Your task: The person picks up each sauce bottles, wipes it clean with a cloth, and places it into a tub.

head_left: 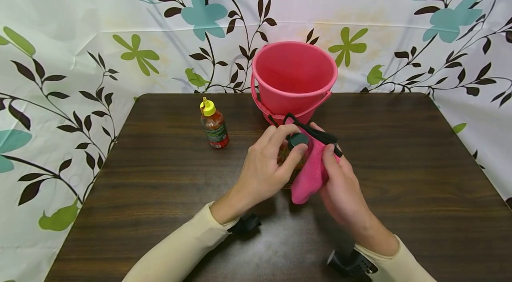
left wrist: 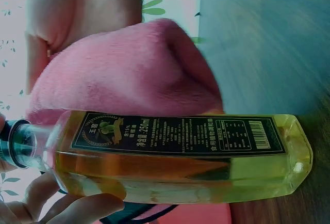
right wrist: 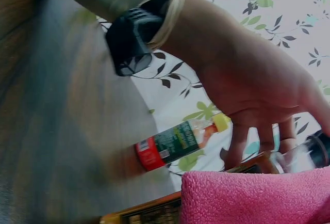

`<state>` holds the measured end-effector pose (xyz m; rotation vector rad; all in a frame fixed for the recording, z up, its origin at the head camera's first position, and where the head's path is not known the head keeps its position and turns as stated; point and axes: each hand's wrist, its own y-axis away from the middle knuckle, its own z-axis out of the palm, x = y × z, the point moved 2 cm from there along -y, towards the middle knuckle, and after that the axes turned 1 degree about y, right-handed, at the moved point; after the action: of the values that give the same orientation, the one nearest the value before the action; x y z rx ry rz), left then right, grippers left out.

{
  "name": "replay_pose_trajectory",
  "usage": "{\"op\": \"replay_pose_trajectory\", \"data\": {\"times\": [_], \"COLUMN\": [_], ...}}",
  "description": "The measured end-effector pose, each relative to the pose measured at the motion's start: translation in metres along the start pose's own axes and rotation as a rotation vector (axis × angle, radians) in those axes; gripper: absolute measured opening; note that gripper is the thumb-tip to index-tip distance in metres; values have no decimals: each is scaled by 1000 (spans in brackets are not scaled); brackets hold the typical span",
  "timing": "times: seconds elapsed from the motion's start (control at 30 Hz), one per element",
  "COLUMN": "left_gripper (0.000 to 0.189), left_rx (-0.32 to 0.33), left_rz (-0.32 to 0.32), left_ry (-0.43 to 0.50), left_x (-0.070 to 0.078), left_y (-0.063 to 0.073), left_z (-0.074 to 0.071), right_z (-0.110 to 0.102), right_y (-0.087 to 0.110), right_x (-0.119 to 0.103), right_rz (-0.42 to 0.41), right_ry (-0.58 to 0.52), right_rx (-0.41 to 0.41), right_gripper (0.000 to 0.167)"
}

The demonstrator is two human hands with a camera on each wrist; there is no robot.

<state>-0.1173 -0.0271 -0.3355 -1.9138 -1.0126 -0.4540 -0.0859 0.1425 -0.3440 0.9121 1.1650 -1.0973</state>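
My left grip (head_left: pixel 264 159) has its thumb and fingers curled around the top of the oil bottle (left wrist: pixel 170 177), about its neck and dark cap (head_left: pixel 298 139). My right grip (head_left: pixel 340 186) holds the pink cloth (head_left: pixel 310 173), thumb pressed on the near face of the fabric, and the cloth hangs right up beside the bottle on its right. A black strap (head_left: pixel 316 133) crosses the top of the cloth, close to my right thumb. The bottle is between my two arms, near the middle of the counter (head_left: pixel 168 184), its dark label (left wrist: pixel 180 136) and yellow-green contents showing in the left wrist view. From above, my fingers and the cloth cover its lower part, so I can't say for sure whether its base rests on the counter.

I'd judge the step in hand to be wiping the bottle, or bringing the cloth to it. The next move calls for a steady hold at the neck while the cloth lies flat along the glass, without knocking the bottle over.

Beyond my grips, the pink bucket (head_left: pixel 284 103) stands upright at the counter's far edge, and the red sauce bottle (head_left: pixel 216 130) with a yellow cap stands apart to the left.
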Motion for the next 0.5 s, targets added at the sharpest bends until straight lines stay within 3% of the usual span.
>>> {"op": "replay_pose_trajectory", "data": {"times": [0.5], "left_gripper": [32], "left_rx": [-11], "left_rz": [-9], "left_ry": [-10], "left_x": [0], "left_y": [-1], "left_z": [-2], "right_z": [-2], "right_y": [0], "right_x": [-40], "right_rz": [-72], "right_ry": [-45], "right_rx": [-1], "right_gripper": [56]}}
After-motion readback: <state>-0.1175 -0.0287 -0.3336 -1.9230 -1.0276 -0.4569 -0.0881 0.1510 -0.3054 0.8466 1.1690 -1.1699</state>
